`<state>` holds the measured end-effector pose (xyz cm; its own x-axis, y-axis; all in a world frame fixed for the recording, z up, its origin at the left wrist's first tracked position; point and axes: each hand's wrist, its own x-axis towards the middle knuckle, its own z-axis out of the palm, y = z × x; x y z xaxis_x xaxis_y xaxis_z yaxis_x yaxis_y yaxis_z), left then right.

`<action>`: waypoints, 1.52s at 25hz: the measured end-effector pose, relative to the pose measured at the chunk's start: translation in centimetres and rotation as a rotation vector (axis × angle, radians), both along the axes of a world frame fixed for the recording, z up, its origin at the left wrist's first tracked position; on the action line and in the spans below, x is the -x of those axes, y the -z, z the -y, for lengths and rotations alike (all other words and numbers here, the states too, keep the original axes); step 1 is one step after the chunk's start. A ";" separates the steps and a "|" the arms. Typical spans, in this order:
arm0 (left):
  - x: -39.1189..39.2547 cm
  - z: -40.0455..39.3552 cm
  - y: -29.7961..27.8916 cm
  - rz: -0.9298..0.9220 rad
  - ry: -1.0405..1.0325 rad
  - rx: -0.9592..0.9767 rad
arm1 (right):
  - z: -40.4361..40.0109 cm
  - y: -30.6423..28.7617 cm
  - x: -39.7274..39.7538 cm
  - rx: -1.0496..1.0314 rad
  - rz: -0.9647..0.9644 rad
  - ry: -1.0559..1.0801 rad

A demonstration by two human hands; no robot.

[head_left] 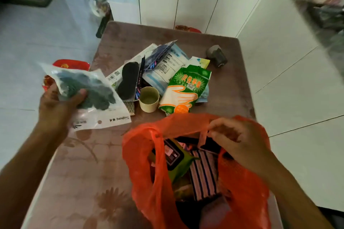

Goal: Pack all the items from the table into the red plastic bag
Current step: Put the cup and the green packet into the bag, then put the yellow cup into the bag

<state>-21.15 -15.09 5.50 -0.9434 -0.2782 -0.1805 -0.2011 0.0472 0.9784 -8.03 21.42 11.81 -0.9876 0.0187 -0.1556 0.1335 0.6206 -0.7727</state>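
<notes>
The plastic bag (pixel 242 182) stands open at the table's (pixel 78 163) near edge, with a wipes pack (pixel 174 154) and a striped cloth (pixel 203 173) inside, the pack left of the cloth. Behind the bag sits a cup (pixel 149 99), a glove packet (pixel 184 91) just right of it, insoles (pixel 128 80) to its left. A small jar (pixel 216 56) lies far right, apart.

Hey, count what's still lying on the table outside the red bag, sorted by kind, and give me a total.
Cups: 1, the beige cup
Glove packs: 1, the green pack
Insole packs: 1, with a black insole
Other flat packets: at least 2, overlapping, exact count unclear
Grey objects: 1, near the far edge
Total: at least 6
</notes>
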 end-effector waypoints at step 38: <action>-6.8 -9.1 1.9 -0.159 0.589 0.851 | 7.1 4.2 13.0 -0.210 -0.304 -0.047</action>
<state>-14.33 -5.97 3.56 -0.9668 0.2557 -0.0028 0.2049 0.7813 0.5895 -21.00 14.34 7.61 -0.9887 -0.0270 0.1474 -0.1146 0.7699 -0.6278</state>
